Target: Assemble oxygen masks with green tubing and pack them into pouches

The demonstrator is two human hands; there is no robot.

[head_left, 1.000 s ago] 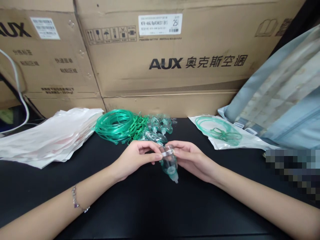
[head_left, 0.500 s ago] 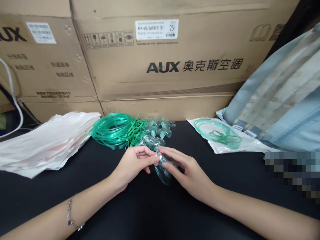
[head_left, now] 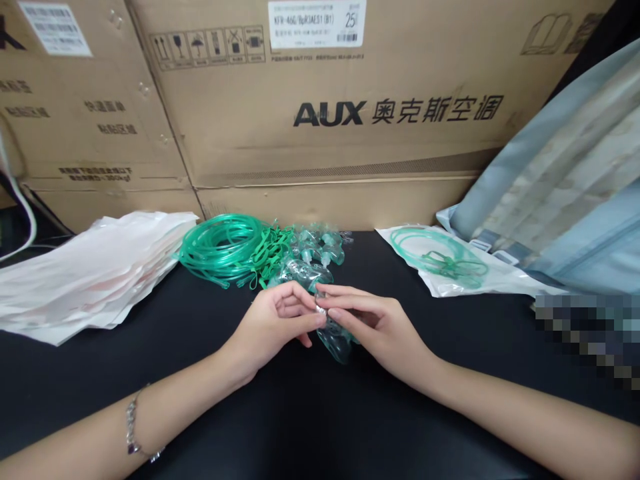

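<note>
Between my two hands is a clear greenish oxygen mask (head_left: 334,345), its lower part hanging under my fingers. My left hand (head_left: 280,317) pinches a small silvery metal strip (head_left: 321,309) at the mask's upper part, thumb against fingers. From the other side, the fingers and thumb of my right hand (head_left: 375,327) close on the mask by the same strip. My fingers cover much of the mask. Just beyond them lie more clear masks (head_left: 305,271), green elastic straps (head_left: 273,250) and a coil of green tubing (head_left: 220,247).
A stack of white pouches (head_left: 85,273) lies at the left. At the right is a packaged set (head_left: 450,267) with green tubing, beside a light blue bag (head_left: 590,200). Large cardboard boxes (head_left: 240,127) stand behind the black tabletop (head_left: 300,413). Small metal strips (head_left: 347,236) lie near the masks.
The camera view has tipped slightly downward. My right fingertips have drawn in to the silvery strip, closer to my left thumb; both hands stay on the mask.
</note>
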